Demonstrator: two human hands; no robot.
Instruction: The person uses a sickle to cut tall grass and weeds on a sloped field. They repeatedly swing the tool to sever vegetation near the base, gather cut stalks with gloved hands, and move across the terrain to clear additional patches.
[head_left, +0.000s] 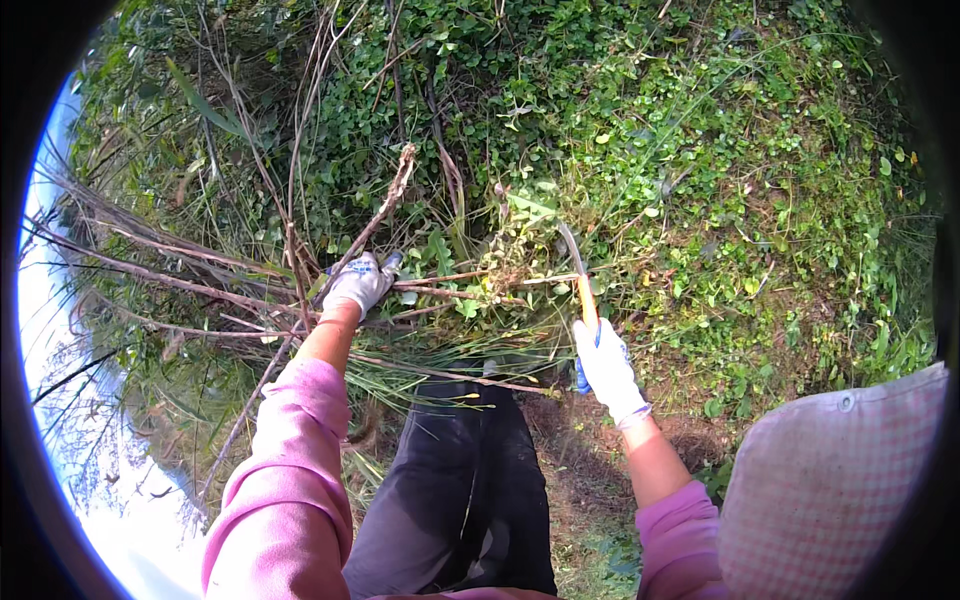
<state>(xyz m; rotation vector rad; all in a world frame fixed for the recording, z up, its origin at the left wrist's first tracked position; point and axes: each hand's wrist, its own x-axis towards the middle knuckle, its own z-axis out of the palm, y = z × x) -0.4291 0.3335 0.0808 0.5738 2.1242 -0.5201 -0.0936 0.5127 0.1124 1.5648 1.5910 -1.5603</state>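
My left hand (360, 282), in a white work glove, is closed around a bundle of long dry plant stems (217, 289). The stems fan out to the left, and their other ends stick out to the right past my fingers. One thicker stem (388, 201) rises above the hand with a ragged end. My right hand (609, 369), gloved in white and blue, grips the orange handle of a sickle (587, 304). Its curved metal blade (571, 246) points up and away, close to the right ends of the stems. Green grass stalks (450, 367) lie below the bundle, across my legs.
Low leafy ground cover (690, 180) spreads ahead and to the right. Upright dry stalks (296, 127) stand at the upper left. Bare soil (592, 465) shows beside my dark trousers (457, 487). A checked cap brim (832, 480) covers the lower right corner.
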